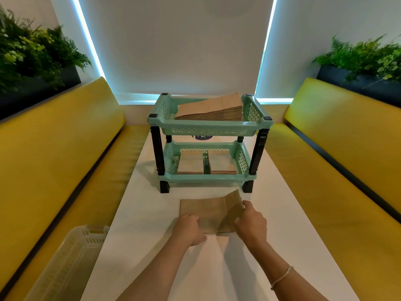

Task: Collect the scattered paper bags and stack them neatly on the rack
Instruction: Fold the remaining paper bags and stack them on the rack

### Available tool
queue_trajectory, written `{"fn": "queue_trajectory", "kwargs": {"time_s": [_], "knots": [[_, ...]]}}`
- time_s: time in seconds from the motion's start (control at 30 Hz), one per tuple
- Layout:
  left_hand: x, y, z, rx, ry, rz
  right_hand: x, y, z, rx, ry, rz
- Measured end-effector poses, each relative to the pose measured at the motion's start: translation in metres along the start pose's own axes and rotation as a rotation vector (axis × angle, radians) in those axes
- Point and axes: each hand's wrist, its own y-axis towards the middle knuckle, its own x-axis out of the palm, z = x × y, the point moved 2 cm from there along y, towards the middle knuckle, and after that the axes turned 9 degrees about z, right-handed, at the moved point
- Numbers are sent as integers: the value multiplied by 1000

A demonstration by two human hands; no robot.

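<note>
A flat brown paper bag (208, 210) lies on the white table (282, 246) in front of the rack. My left hand (188, 230) grips its near left edge and my right hand (251, 223) grips its right end, which is lifted slightly. The mint-green two-tier rack (208, 131) stands at the table's far end. Its top tray carries a tall stack of brown bags (213, 109), higher on the right. The lower tray holds two smaller stacks of bags (191, 164) side by side.
Yellow benches run along both sides of the table, left bench (54, 159) and right bench (342, 148). A white plastic basket (71, 261) sits on the left bench near me. Planters with green plants stand behind each backrest.
</note>
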Motion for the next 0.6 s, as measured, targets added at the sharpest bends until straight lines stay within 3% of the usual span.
{"fn": "queue_trajectory", "kwargs": {"time_s": [0.1, 0.2, 0.37, 0.47, 0.6], "knots": [[1, 1, -1, -12, -28, 11, -3, 5, 0, 100, 238, -43], [1, 2, -4, -92, -149, 51, -6, 12, 6, 222, 415, -196], [-14, -5, -19, -337, -709, 368, -23, 10, 30, 206, 561, -340], [-12, -15, -26, -262, -1113, 328, -25, -1, 45, 135, 557, -340], [6, -31, -22, -181, -1239, 297, -9, -19, 58, 123, 638, -253]]}}
